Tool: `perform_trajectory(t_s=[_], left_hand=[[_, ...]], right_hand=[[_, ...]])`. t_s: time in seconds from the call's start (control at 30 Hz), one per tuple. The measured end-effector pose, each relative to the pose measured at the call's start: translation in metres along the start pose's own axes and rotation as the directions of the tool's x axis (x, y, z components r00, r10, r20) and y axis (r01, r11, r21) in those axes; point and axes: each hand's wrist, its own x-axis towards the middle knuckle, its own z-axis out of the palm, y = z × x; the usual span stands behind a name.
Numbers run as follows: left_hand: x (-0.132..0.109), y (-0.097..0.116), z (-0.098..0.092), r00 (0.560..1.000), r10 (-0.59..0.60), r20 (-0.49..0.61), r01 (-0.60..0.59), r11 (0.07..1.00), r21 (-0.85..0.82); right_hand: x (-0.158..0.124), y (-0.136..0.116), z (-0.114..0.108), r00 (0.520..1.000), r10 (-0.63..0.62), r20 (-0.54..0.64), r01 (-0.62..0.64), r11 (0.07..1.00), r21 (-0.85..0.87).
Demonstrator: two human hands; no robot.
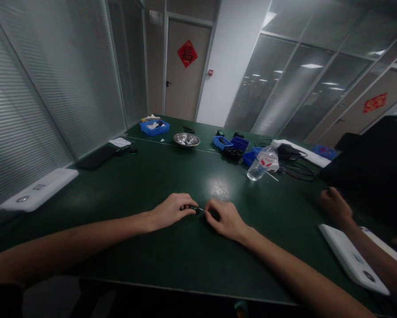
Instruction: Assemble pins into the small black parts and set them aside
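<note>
Small dark piece [194, 209] is pinched in our left hand [172, 211]; with our right hand [225, 217], we pinch 1 thin pale rod [201, 209].

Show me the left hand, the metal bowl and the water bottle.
Left hand [172, 211], head view: back of the hand.
Metal bowl [186, 136], head view: far inner wall.
Water bottle [262, 163], head view: printed label.

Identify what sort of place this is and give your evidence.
Probably an office used as a workroom: glass partitions with blinds, a large green table, and blue trays standing on it.
</note>
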Motion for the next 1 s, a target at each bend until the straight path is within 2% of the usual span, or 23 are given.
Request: perform_trajectory(t_s=[0.2, 0.4, 0.67, 0.77, 0.9, 1.0], left_hand=[[-0.003, 0.001, -0.003, 0.998, 0.045, -0.037, -0.046, 0.999, -0.013], [-0.006, -0.001, 0.000, 0.991, 0.127, 0.040, -0.130, 0.989, 0.075], [-0.006, 0.003, -0.003, 0.991, 0.104, -0.081, -0.110, 0.992, -0.065], [-0.006, 0.001, 0.000, 0.990, 0.118, -0.079, -0.121, 0.992, -0.033], [-0.008, 0.000, 0.003, 0.990, 0.136, 0.033, -0.138, 0.987, 0.076], [-0.008, 0.000, 0.003, 0.985, 0.156, 0.080, -0.162, 0.983, 0.086]], right_hand=[[-0.001, -0.002, -0.003, 1.000, -0.025, 0.002, 0.025, 0.999, 0.034], [-0.002, -0.007, 0.001, 0.997, -0.074, 0.037, 0.075, 0.997, -0.019], [-0.002, -0.008, -0.001, 0.998, -0.008, -0.063, 0.021, 0.980, 0.199], [-0.001, -0.011, -0.005, 0.998, -0.047, -0.031, 0.051, 0.990, 0.129], [-0.002, -0.012, -0.006, 0.988, -0.120, 0.097, 0.126, 0.990, -0.068], [-0.004, -0.013, -0.003, 0.987, -0.123, 0.106, 0.129, 0.991, -0.048]])
